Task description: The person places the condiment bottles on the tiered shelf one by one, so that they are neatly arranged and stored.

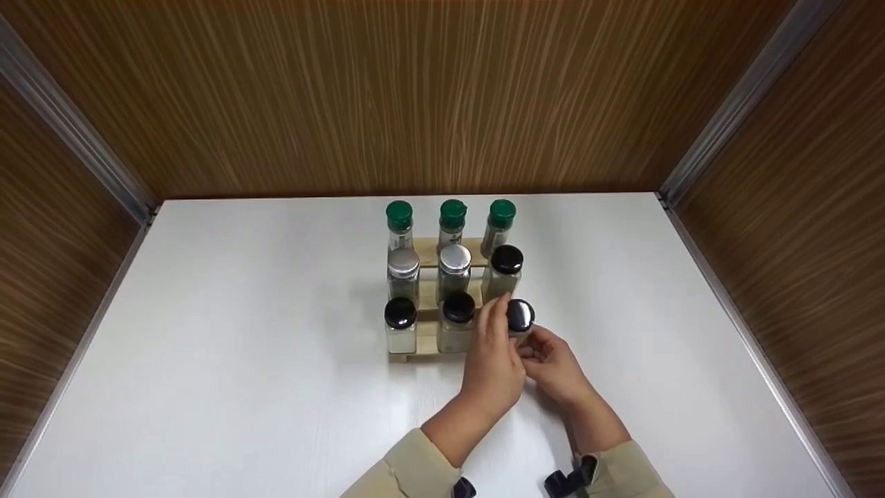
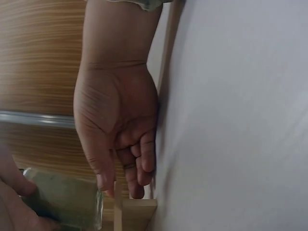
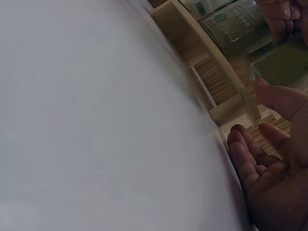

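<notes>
My left hand (image 1: 492, 373) grips a square glass spice jar (image 1: 519, 316) with a shiny black lid at the front right of a small tiered wooden rack (image 1: 428, 339). In the left wrist view, fingers press on the sides of that jar (image 2: 65, 199), and its base is close over the shelf board (image 2: 118, 211). Right beside it is my right hand (image 1: 556, 370), palm inward and fingers loosely bent. Its thumb and fingertips lie around the shelf's end in the right wrist view, with a gap showing between them.
Two more black-lidded jars (image 1: 399, 339) stand on the front tier. Behind are two silver-lidded jars (image 1: 454, 277) and a black-lidded jar (image 1: 507, 260), then green-capped bottles (image 1: 453, 214) at the back. Wood-grain panels (image 1: 415, 97) surround the white table (image 1: 242, 332).
</notes>
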{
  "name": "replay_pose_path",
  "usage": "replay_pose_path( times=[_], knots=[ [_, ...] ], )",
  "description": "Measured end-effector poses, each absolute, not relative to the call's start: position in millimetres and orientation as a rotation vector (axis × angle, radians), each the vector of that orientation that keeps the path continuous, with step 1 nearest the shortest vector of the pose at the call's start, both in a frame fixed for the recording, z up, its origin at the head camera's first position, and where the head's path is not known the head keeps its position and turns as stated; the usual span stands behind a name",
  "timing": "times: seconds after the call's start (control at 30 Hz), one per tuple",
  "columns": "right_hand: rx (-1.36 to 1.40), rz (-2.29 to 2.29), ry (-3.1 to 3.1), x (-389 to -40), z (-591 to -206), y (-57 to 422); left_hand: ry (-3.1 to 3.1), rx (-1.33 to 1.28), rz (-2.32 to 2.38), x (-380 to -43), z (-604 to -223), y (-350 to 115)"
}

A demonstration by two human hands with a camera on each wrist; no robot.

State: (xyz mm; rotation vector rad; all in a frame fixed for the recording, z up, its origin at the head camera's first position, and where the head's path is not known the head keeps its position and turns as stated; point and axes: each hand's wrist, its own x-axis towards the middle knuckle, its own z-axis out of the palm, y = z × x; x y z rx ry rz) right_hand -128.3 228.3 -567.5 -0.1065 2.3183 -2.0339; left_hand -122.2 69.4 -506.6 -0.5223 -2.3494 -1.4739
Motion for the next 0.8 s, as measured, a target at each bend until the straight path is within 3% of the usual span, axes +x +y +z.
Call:
replay_pose_path(
  times=[0.53, 0.8],
  knots=[
    [-0.060, -2.070, 2.284, -128.1, -563.0, 231.3, -2.375, -0.402, -1.389, -119.5, -510.8, 81.1],
    [-0.010, -2.065, 2.296, -126.8, -562.1, 230.5, -2.295, -0.481, -1.372, -110.3, -502.3, 82.5]
  ],
)
